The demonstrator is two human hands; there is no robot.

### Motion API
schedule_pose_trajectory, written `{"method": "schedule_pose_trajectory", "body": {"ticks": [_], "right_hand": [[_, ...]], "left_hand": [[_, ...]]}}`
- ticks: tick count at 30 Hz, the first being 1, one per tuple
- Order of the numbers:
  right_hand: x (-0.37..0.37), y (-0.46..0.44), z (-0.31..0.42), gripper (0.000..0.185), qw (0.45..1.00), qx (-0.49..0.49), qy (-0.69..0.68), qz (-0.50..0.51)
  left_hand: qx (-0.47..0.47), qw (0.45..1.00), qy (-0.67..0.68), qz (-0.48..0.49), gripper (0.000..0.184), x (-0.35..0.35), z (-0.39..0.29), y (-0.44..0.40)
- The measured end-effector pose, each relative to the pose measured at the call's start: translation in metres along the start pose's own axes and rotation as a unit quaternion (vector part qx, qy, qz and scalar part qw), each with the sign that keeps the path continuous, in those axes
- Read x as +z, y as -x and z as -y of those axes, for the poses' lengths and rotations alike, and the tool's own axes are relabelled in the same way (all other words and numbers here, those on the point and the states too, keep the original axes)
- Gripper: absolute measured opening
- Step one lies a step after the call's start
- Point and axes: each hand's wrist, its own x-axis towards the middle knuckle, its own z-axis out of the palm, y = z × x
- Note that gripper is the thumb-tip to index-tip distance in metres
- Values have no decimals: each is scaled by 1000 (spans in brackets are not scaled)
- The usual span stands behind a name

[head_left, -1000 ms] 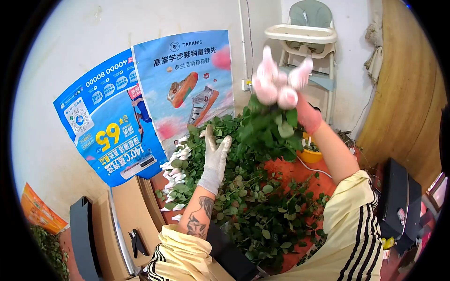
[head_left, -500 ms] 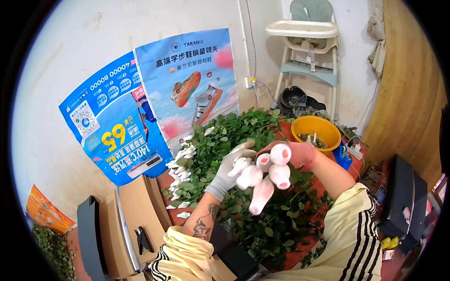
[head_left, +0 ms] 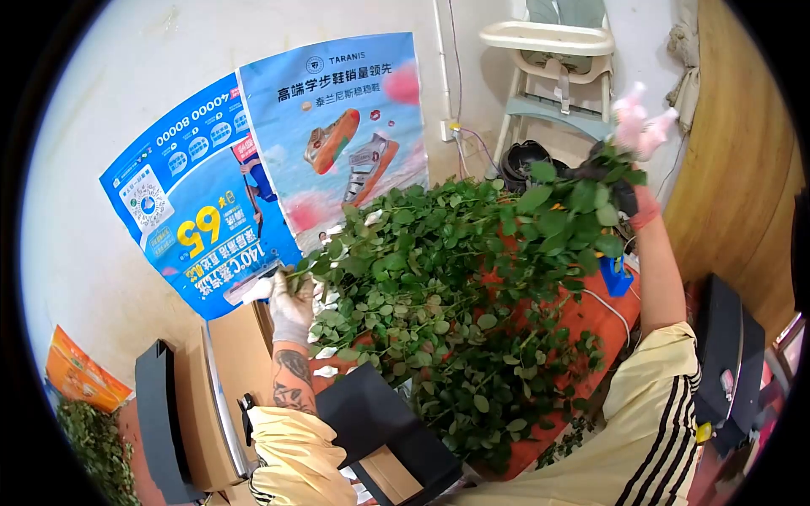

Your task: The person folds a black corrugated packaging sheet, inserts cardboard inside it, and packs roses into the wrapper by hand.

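Note:
At the upper right, my right hand point(head_left: 626, 196), in a pink glove with a dark palm, is closed around a bunch of stems. The bunch's rose heads point(head_left: 643, 125), in pinkish-white net sleeves, point up and right, while its leaves point(head_left: 561, 221) hang down to the left. Far to the left, my left hand point(head_left: 291, 305), in a white glove, is closed on a single rose point(head_left: 257, 290) with a white-sleeved head, beside the pile's left edge. Leafy rose stems point(head_left: 405, 278) lie heaped between both hands, several white-sleeved heads point(head_left: 327, 371) along their left side.
Cardboard boxes point(head_left: 232, 354) stand at the left, and a black open box point(head_left: 363, 413) is in front of me. A red table surface point(head_left: 582, 316) carries the stems, a blue object point(head_left: 616, 277) and a white cable. Behind are wall posters point(head_left: 346, 126) and a high chair point(head_left: 548, 38).
The sleeved rose bunch has moved from the centre to the upper right in my right hand. My left hand has left the bunch and moved left to a single rose.

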Motion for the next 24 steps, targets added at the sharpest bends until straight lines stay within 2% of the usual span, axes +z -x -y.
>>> {"method": "schedule_pose_trajectory", "body": {"ticks": [1, 2, 3, 4, 5, 6, 9, 10, 11, 12, 13, 14, 15, 16, 18, 19, 20, 21, 22, 23, 24], "right_hand": [[-1, 6, 12, 48, 996, 20, -75, -32], [3, 4, 27, 49, 999, 29, -21, 6], [10, 7, 40, 45, 998, -3, -55, 23], [-20, 14, 35, 38, 971, -64, 161, -164], [-27, 6, 45, 30, 960, -79, 145, -224], [-37, 5, 59, 26, 867, -124, 418, -243], [-42, -4, 88, 25, 870, -166, 348, -308], [-58, -6, 96, 25, 763, -218, 525, -308], [-63, -10, 103, 25, 621, -260, 680, -291], [-67, -15, 105, 25, 618, -259, 683, -291], [-63, -21, 109, 27, 735, -273, 542, -303], [-57, -20, 117, 30, 823, -282, 385, -308], [-47, -16, 126, 34, 959, -257, -17, -122], [-61, -20, 130, 37, 960, -265, -36, -87], [-56, -33, 135, 37, 914, -291, 125, -254], [-44, -33, 134, 36, 918, -284, 168, -220], [-30, -33, 136, 35, 919, -279, 210, -183], [-11, -31, 144, 34, 981, -195, 2, -20], [30, -33, 142, 38, 956, -229, 137, -122], [65, -39, 148, 42, 899, -264, 267, -225], [86, -41, 144, 48, 927, -263, 179, -196]], "left_hand": [[7, 999, 15, -30, 21, -16, -5, -9], [12, 998, 30, -61, 20, -26, -10, -11], [14, 997, 34, -61, 19, -36, -14, -11], [9, 997, 31, -74, 20, -44, -18, -14], [17, 997, 25, -70, 21, -54, -21, -17], [23, 997, 17, -65, 22, -61, -23, -19], [4, 997, -18, -70, 22, -66, -31, -14], [1, 997, -18, -69, 22, -62, -33, -11], [6, 997, -2, -74, 22, -56, -35, -6], [10, 997, 14, -78, 21, -52, -33, -3], [13, 999, 34, -35, 21, -67, -33, -13], [4, 999, 1, -35, 22, -67, -35, -9], [-11, 998, -17, -57, 24, -66, -37, -9], [-26, 996, -36, -76, 25, -62, -36, -10], [-141, 985, -103, 18, 30, -58, -26, 2], [-189, 895, -391, -98, 36, -40, -28, 25], [-316, 868, -383, 0, 41, -127, -34, -14], [-237, 891, -375, 102, 42, -83, -39, 37], [-205, 866, -406, 207, 42, -84, -42, 41], [-234, 901, -306, 199, 42, -62, -38, 56], [-338, 896, -262, 119, 42, -100, -37, 30]]}}
